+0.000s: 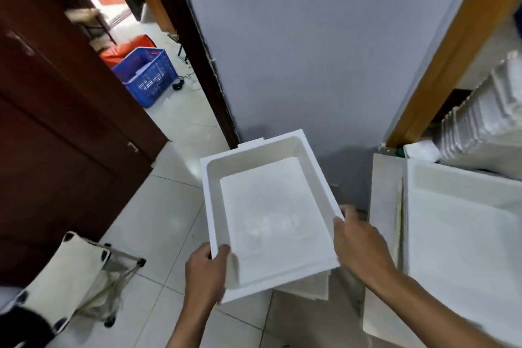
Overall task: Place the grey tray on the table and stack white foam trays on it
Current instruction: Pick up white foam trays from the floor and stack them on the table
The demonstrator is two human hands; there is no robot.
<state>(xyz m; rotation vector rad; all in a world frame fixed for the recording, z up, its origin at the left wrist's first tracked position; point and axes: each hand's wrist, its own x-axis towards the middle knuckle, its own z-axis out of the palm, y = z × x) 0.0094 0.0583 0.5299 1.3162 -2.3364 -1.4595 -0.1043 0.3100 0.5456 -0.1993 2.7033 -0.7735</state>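
Item: pale grey tray (pixel 211 192), rectangular, deep-walled, with a whiter flat panel lying in its bottom. Position: held in the air above the tiled floor (pixel 158 220), tilted, its far end towards the lilac wall (pixel 310 51), just left of the surface (pixel 384 192) and not resting on it. Left hand (pixel 207 271): curled round the tray's near left corner, thumb over the rim on the inside, fingers hidden beneath. Right hand (pixel 358 243): clasping the right rim close to the near corner, thumb on the top edge, fingers wrapped down the outer wall. Under the near right corner: pale flat sheets (pixel 310 285); whether they touch the tray cannot be told. On the surface, at right: a large white foam tray (pixel 457 220), shallow, partly cut off by the frame edge; behind it, a leaning stack of white foam trays (pixel 480 121) in clear wrapping. Behind the surface: a wooden frame (pixel 452 48) rising at a slant. At left: a dark brown cabinet (pixel 56 135); beyond it, through a doorway, a blue plastic crate (pixel 147 76) on the floor, with an orange object (pixel 124 48) just behind it. Lower left: a folding stool (pixel 79 271) with a white, black-spotted fabric seat.
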